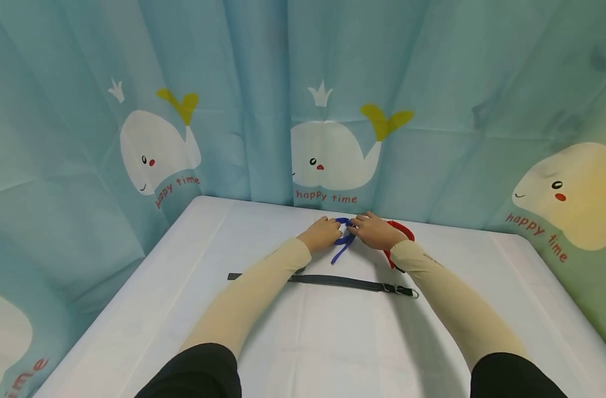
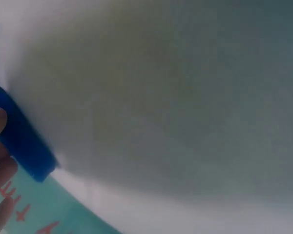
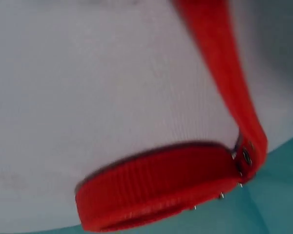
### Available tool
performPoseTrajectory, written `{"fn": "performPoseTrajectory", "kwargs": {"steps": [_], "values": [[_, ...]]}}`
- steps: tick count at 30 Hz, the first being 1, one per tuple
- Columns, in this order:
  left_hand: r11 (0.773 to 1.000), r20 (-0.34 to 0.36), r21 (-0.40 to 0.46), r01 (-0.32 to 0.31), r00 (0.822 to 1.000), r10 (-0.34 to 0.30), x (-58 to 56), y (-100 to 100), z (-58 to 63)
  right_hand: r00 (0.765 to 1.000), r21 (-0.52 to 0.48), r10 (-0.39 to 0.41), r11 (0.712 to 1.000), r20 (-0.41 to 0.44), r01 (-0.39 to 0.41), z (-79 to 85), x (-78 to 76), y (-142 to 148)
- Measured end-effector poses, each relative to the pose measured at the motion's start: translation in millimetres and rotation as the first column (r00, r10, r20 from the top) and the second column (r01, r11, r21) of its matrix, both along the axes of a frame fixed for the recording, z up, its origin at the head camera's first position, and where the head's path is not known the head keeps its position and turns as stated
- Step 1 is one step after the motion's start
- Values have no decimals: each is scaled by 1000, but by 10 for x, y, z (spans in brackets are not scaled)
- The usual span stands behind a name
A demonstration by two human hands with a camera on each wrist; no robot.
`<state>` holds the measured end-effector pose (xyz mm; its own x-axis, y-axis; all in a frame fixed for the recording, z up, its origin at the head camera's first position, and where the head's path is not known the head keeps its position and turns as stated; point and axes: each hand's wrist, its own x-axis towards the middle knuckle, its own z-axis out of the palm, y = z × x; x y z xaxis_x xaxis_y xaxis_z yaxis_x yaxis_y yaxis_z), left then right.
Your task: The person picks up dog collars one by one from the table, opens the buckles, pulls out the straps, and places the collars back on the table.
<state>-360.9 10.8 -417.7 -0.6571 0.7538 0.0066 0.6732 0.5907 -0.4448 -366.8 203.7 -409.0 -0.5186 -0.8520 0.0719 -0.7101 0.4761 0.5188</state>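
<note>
1 blue strap [image 2: 25, 139] — pinched in L grip [image 1: 320, 234], R grip [image 1: 375, 231], both near-closed

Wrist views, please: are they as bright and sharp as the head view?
No. Head view: brighter and clearer, with soft shadows on the white table; left wrist view: dim, blue strap soft-edged; right wrist view: dull, red strap also somewhat blurred.

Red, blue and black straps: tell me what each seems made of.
Red strap: likely leather or imitation leather, low sheen; it holds a stiff curve.
Blue strap: smooth, matte, perhaps fabric or synthetic; blur hides the texture.
Black strap: probably leather-like, dull; its face looks smooth.
End ring: apparently metal, judging by its silvery look.
</note>
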Motion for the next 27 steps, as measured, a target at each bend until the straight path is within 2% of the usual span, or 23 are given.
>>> {"fn": "performPoseTrajectory", "kwargs": {"steps": [4, 8, 11, 14, 16, 19, 23, 25, 27], "values": [[1000, 23, -1, -7, 1000, 7, 69, 6, 16, 1000, 26, 4, 1000, 29, -4, -82, -15, -23], [999, 37, 32, 3, 999, -4, 59, 6, 8, 999, 19, 19, 1000, 34, -19, -142, -28, 1], [999, 30, 38, 34, 999, -35, 46, -9, 4, 999, 9, 49, 999, 22, -50, -149, -22, 23], [996, 10, 41, 84, 996, -84, 70, -41, 23, 997, -6, 73, 997, 16, -73, -113, 49, 56], [993, 9, 53, 108, 994, -109, 121, -75, 70, 997, -34, 69, 997, 30, -68, -52, 149, 75], [988, 29, 76, 135, 990, -138, 257, -149, 205, 997, -82, 63, 995, 44, -59, 87, 352, 88], [969, 52, 141, 202, 976, -211, 524, -304, 435, 994, -145, 101, 985, 32, -95, 314, 674, 81], [949, 68, 205, 241, 963, -260, 675, -399, 543, 989, -185, 150, 972, 4, -147, 426, 839, 79], [919, 84, 282, 275, 947, -310, 820, -495, 633, 977, -237, 208, 948, -38, -211, 529, 999, 82]]}}
